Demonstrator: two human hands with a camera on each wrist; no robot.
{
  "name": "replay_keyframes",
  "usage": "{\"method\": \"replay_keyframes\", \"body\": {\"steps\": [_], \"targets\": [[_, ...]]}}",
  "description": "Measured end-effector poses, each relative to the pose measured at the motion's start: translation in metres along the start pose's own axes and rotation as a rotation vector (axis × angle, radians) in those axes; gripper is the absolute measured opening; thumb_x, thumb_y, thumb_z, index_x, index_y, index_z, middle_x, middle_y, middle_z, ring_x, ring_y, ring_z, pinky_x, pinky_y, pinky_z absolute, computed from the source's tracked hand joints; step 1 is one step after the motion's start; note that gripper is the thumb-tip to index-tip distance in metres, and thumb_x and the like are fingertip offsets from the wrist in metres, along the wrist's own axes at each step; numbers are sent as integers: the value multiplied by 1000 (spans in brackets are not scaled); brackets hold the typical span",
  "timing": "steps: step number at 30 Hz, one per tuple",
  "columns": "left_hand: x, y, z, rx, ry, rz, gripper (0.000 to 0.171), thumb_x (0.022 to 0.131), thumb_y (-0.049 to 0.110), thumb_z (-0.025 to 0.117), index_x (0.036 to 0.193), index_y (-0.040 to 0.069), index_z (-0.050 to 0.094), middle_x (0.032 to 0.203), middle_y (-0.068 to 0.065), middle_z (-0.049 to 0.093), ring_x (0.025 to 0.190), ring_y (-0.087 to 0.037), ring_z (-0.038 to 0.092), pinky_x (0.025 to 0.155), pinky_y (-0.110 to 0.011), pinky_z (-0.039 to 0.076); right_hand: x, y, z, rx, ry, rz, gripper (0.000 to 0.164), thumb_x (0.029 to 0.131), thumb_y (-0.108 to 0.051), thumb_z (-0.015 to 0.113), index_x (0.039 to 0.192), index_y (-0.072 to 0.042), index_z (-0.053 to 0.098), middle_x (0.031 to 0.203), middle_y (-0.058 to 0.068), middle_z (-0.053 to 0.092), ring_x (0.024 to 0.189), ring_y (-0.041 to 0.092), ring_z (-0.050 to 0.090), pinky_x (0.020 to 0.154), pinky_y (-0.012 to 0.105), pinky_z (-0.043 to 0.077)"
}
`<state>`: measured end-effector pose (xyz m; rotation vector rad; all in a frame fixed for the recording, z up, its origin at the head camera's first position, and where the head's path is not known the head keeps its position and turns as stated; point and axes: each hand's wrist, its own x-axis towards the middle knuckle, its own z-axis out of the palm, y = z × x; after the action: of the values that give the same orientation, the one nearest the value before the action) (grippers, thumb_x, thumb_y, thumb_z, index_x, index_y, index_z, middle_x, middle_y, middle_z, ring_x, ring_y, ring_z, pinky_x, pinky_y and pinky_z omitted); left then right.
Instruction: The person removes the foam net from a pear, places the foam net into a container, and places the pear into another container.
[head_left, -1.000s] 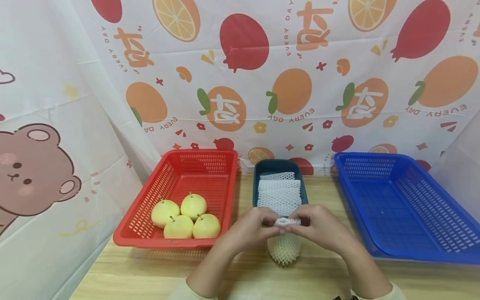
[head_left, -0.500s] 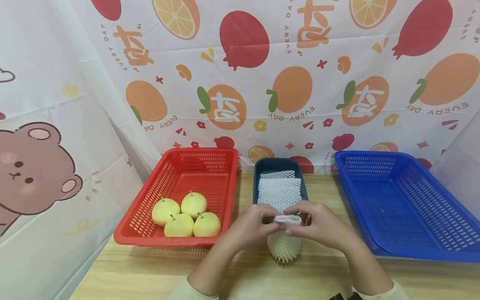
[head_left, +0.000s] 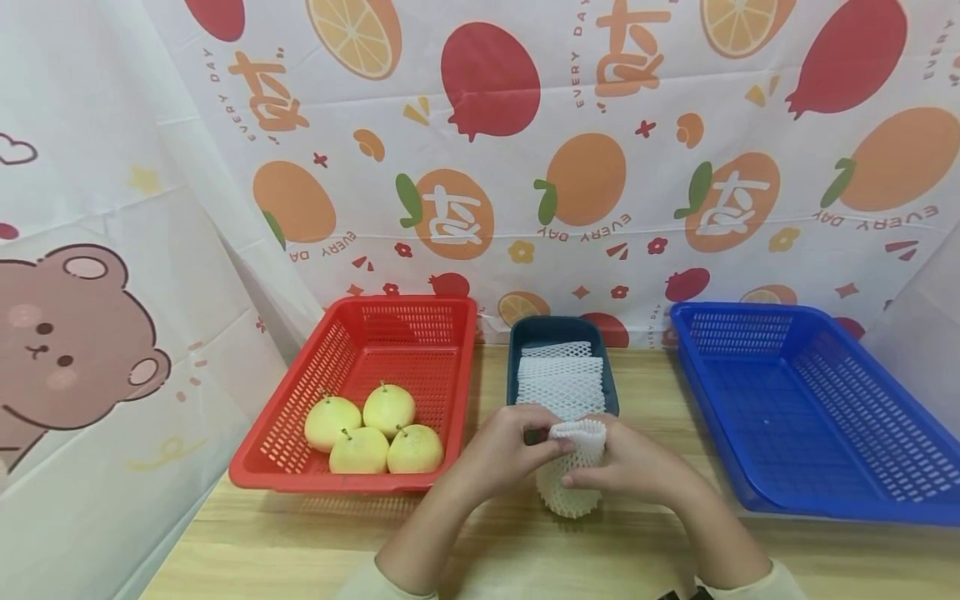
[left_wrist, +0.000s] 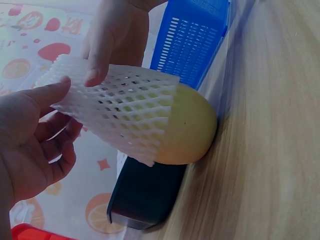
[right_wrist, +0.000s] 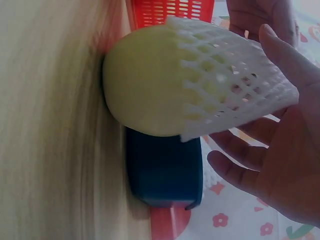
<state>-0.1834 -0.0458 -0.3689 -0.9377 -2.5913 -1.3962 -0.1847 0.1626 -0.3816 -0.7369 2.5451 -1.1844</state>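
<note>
A pale yellow pear (left_wrist: 194, 125) rests on the wooden table with a white foam net sleeve (head_left: 573, 475) around its upper part. Its bare lower end shows in both wrist views. My left hand (head_left: 510, 450) pinches the upper edge of the sleeve between thumb and fingers. On the other side my right hand (head_left: 637, 462) holds the sleeve, thumb on the near face and fingers behind it. Above the pear the sleeve stands up as a narrowing tube. Behind the hands, more foam net sleeves (head_left: 558, 383) lie in a dark teal container (head_left: 555, 332).
At the left stands a red basket (head_left: 401, 367) with several yellow pears (head_left: 358, 451) near its front. A blue basket (head_left: 795, 417) stands at the right. A fruit-printed cloth (head_left: 517, 183) hangs behind the wooden table (head_left: 300, 550).
The sleeve's top, bunched between the fingertips before, now stands up taller. My right hand has shifted slightly outward and its thumb lies lower on the sleeve; the left hand barely moves.
</note>
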Motion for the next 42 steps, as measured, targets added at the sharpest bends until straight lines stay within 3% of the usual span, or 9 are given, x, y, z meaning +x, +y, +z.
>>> {"method": "replay_keyframes", "body": {"steps": [4,12,16,21,28,36,42], "targets": [[-1,2,0,-18,22,12,14,83,30,71,93,21,73,87,11,66,75,-3,56,65,-21,53,0,-1,3,37,5,20,54,77,-42,75,120,-14,56,110,6,62,90,13,62,74,28,55],[-2,5,1,-55,57,20,16,83,30,71,96,21,72,89,10,66,76,-5,55,64,-23,52,3,-3,7,47,55,-29,49,78,-45,72,119,-21,57,109,-6,65,96,11,63,80,29,54],[-2,7,0,-38,41,-1,25,81,38,71,102,23,70,95,12,65,80,-5,55,66,-24,53,2,-3,7,46,121,25,49,79,-43,73,119,-18,57,108,-3,64,96,15,62,82,37,54],[-2,8,-2,-19,4,-19,35,78,43,73,108,26,67,100,13,63,85,-6,54,69,-25,54,0,-3,4,37,217,64,49,77,-41,75,115,-14,59,104,1,65,92,16,62,81,38,54],[-2,7,-2,3,-18,-40,42,75,31,79,114,23,65,107,11,62,90,-7,54,71,-21,52,-2,-8,-3,179,285,66,46,76,-42,76,110,-16,59,98,4,66,85,18,64,69,31,55],[-1,5,0,-49,58,-40,34,81,28,74,114,19,67,104,7,67,85,-4,60,70,-20,53,-4,-13,-5,248,308,27,47,79,-38,74,117,-19,55,104,5,64,91,20,63,73,32,55],[-1,4,2,-113,164,-33,33,81,26,74,112,19,68,98,6,70,79,-6,61,68,-23,54,-2,-16,-3,313,312,-60,48,81,-31,74,121,-18,51,107,6,62,94,24,62,74,32,56]]}}
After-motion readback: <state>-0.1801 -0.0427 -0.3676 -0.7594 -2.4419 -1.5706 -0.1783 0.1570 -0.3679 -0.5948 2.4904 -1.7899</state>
